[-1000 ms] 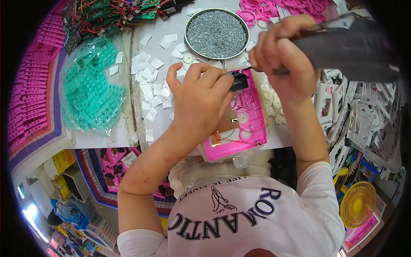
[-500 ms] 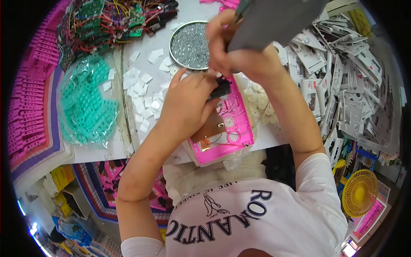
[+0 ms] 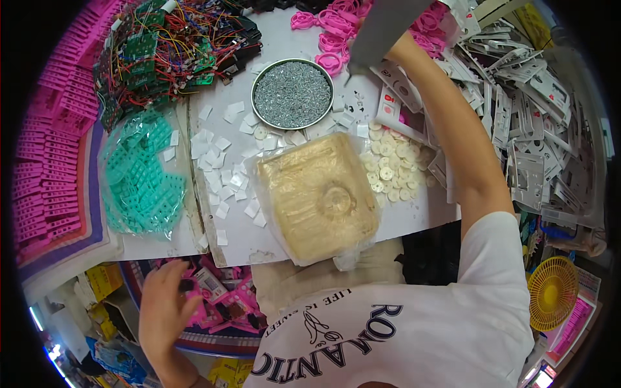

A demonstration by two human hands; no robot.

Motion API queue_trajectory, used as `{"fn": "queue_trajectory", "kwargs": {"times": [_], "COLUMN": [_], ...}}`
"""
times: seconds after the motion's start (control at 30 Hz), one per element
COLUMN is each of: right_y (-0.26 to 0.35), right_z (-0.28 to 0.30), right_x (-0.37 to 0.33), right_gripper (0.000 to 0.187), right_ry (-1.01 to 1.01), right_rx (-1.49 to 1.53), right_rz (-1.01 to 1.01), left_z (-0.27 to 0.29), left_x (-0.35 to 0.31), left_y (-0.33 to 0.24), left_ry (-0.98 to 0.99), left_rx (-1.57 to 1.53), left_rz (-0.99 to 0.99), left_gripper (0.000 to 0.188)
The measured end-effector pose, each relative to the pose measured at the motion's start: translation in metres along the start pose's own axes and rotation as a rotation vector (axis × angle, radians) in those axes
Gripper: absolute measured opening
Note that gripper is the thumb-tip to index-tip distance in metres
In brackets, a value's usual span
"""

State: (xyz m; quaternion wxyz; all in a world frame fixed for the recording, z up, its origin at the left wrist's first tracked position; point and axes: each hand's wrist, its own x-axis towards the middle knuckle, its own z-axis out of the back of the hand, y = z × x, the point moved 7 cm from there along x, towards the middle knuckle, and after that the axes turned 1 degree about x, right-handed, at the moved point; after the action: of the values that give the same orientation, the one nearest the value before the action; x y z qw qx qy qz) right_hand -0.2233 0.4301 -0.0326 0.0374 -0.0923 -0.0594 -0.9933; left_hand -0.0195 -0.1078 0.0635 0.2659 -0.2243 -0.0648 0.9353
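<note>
The left hand (image 3: pixel 163 304) is loosely spread at lower left, beside pink plastic cases (image 3: pixel 240 302); I can't tell whether it touches them. At upper right, the right hand (image 3: pixel 402 48), mostly hidden, grasps a grey power tool (image 3: pixel 388 29). A wrapped tan pad (image 3: pixel 301 213) lies mid-frame.

Toward the front of the table (image 3: pixel 223 90), a pad (image 3: pixel 304 191); behind it, a bowl (image 3: pixel 292 128) holding small pieces (image 3: pixel 291 94). Left of the pad, paper squares (image 3: pixel 202 138), then bagged parts (image 3: pixel 137 187), with circuit boards (image 3: pixel 142 55) behind. To the right, discs (image 3: pixel 394 163), then heaped panels (image 3: pixel 530 116). Beyond the bowl, rings (image 3: pixel 334 23), partly beneath a tool (image 3: pixel 391 29). Lower, at left, a bin (image 3: pixel 200 339), apparently under the left hand (image 3: pixel 163 307).
</note>
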Motion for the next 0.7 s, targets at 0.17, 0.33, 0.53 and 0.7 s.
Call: {"fn": "queue_trajectory", "kwargs": {"times": [0.17,0.33,0.53,0.7], "right_y": [-0.079,-0.087,0.096,0.169], "right_z": [-0.012,0.104,0.097,0.071], "right_x": [0.002,-0.096,-0.227,-0.240], "right_gripper": [0.030,0.031,0.015,0.018], "right_ry": [-0.257,-0.207,0.324,0.450], "right_rx": [0.743,0.562,1.107,1.288], "right_rz": [-0.463,-0.432,-0.348,-0.098], "left_z": [-0.013,-0.026,-0.065,-0.082], "left_x": [0.056,0.083,0.122,0.131], "left_y": [-0.063,-0.099,-0.180,-0.203], "left_ry": [-0.107,-0.236,0.048,-0.170], "left_rx": [-0.117,-0.559,-1.098,-0.749], "left_rz": [-0.345,-0.422,-0.319,-0.623], "left_gripper": [0.047,0.038,0.048,0.033]}}
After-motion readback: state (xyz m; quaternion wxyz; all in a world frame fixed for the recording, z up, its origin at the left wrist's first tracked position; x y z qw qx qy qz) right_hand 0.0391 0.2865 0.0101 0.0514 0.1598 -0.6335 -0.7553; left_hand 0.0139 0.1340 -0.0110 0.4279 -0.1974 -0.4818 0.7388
